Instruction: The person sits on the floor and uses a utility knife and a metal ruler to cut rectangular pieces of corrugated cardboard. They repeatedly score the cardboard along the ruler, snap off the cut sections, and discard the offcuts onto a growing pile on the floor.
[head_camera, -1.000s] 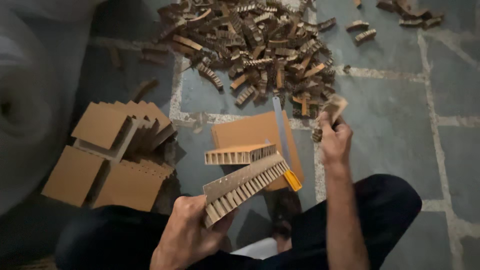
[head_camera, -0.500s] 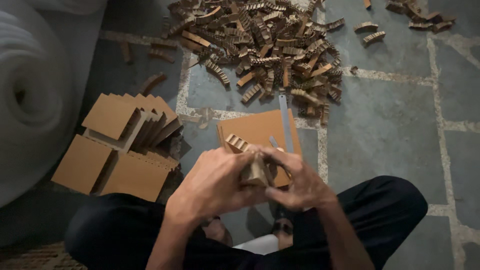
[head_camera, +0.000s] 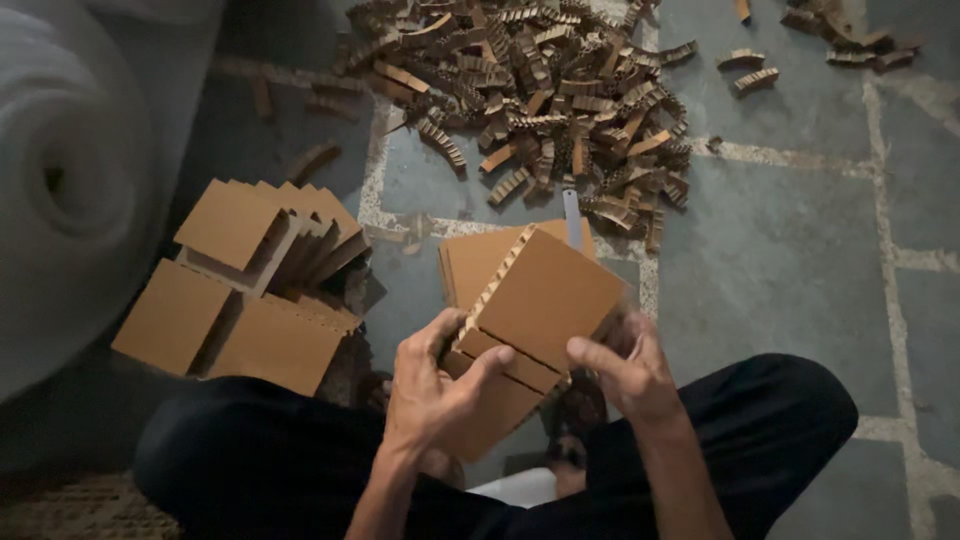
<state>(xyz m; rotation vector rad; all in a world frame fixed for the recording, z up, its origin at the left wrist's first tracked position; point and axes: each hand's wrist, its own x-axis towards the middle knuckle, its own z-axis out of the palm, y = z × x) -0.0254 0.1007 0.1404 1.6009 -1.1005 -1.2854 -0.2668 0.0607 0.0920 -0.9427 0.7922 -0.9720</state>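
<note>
Both my hands hold a brown honeycomb cardboard block (head_camera: 545, 295) in front of my lap. My left hand (head_camera: 435, 385) grips its near left corner, fingers wrapped over the top face. My right hand (head_camera: 625, 365) holds the right edge from beneath. The block is tilted, its ribbed edge facing left, and seems made of stacked layers. Below it, a flat cardboard sheet (head_camera: 470, 260) lies on the floor. A metal blade (head_camera: 572, 220) pokes out behind the block.
A big heap of small cardboard offcuts (head_camera: 540, 90) covers the stone floor ahead. Stacked cardboard squares (head_camera: 250, 290) lie to my left. A roll of white foam wrap (head_camera: 60, 190) stands at the far left. My dark-trousered legs (head_camera: 770, 420) frame the bottom.
A second ago my right hand reached to the offcut heap while my left held a ribbed strip. Both hands then came together, and the block is turned broad face up.
</note>
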